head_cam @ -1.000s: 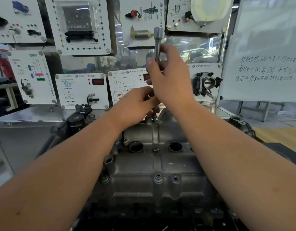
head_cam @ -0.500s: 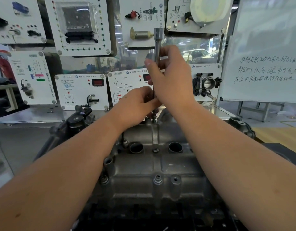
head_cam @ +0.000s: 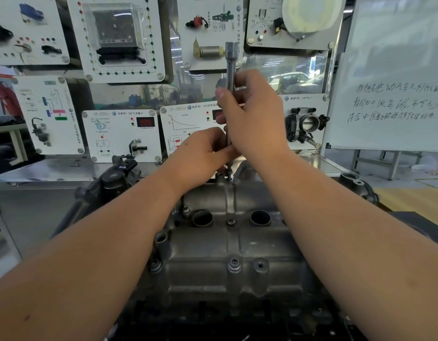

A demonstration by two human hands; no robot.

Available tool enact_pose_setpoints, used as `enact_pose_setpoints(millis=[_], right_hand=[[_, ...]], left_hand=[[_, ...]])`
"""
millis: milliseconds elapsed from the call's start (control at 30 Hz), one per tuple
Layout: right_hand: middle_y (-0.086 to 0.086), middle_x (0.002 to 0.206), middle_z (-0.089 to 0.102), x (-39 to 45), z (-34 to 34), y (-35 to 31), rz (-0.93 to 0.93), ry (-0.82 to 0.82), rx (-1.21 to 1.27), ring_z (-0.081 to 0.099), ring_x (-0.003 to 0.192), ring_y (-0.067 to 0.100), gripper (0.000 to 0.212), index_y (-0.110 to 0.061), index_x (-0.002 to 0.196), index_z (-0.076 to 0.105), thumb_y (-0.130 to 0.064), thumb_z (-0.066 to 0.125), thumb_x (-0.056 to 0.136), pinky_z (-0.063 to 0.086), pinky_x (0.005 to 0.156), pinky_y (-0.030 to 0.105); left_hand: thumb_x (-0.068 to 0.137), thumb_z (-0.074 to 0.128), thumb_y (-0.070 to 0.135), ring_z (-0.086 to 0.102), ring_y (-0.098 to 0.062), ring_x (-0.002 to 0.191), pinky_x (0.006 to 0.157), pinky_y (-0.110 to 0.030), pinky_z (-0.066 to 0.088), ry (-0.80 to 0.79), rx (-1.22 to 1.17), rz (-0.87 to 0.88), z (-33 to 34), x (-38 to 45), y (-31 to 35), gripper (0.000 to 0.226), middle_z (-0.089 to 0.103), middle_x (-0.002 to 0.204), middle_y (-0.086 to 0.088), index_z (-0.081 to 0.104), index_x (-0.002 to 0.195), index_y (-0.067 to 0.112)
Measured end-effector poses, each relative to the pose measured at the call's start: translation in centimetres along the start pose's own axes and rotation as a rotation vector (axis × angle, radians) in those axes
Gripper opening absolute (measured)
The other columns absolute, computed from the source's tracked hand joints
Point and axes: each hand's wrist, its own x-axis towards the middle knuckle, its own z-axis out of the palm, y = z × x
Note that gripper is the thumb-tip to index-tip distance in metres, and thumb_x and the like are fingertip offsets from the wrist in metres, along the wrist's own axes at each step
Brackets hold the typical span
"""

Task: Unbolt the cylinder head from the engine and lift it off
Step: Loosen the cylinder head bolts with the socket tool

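Note:
The grey cast cylinder head (head_cam: 227,249) sits on the engine in front of me, with two round plug wells and several bolts along its middle and near edge. A long steel socket extension (head_cam: 231,62) stands upright on a bolt at the head's far edge. My right hand (head_cam: 252,119) grips the upper shaft of the extension. My left hand (head_cam: 200,153) pinches the lower shaft just above the bolt. The tool's tip is partly hidden by my fingers.
Behind the engine stands a wall of white training panels (head_cam: 122,134) with gauges and parts, and a throttle body (head_cam: 306,124) at the right. A whiteboard (head_cam: 395,77) with handwriting fills the right side. A metal bench top (head_cam: 40,168) runs behind the engine.
My right hand has shifted slightly on the shaft, its fingers re-placed as if turning it. The left hand and the tool stay in the same place.

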Motion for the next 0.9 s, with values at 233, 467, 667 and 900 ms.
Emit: enact_pose_setpoints(millis=[233,467,667,900], right_hand=[[0.011,0.086,0.072,0.35,0.03,-0.09,0.018,-0.030,-0.054,0.071,0.077,0.027,0.024,-0.005,0.106,0.061,-0.026,0.049,0.104,0.057,0.075,0.048],[0.007,0.087,0.072,0.11,0.05,-0.05,-0.016,-0.013,-0.052,0.071,0.078,0.024,0.022,-0.006,0.107,0.063,-0.027,0.059,0.100,0.057,0.076,0.046],[0.012,0.087,0.072,0.45,0.08,-0.05,0.020,-0.037,-0.068,0.071,0.077,0.028,0.026,-0.002,0.103,0.061,-0.024,0.048,0.104,0.057,0.074,0.048],[-0.002,0.088,0.071,0.10,0.04,-0.10,0.004,0.008,0.007,0.072,0.077,0.018,0.016,-0.013,0.111,0.059,-0.025,0.060,0.100,0.058,0.078,0.045]], left_hand=[[0.104,0.053,0.034,0.074,-0.015,0.075,0.052,-0.012,0.044,-0.021,-0.052,-0.034,0.15,-0.08,0.12,0.021,0.075,0.085,0.004,0.067,0.097,0.019],[0.100,0.058,0.033,0.074,-0.016,0.074,0.061,-0.028,0.053,0.007,-0.052,-0.003,0.20,-0.08,0.13,0.027,0.074,0.089,-0.006,0.067,0.102,0.008],[0.103,0.055,0.031,0.075,-0.015,0.074,0.051,-0.012,0.044,-0.014,-0.065,-0.040,0.18,-0.06,0.06,0.021,0.075,0.085,0.003,0.067,0.099,0.014],[0.097,0.059,0.038,0.074,-0.017,0.075,0.060,-0.033,0.053,0.000,-0.021,0.002,0.14,-0.01,-0.13,0.025,0.075,0.085,0.000,0.067,0.099,0.015]])
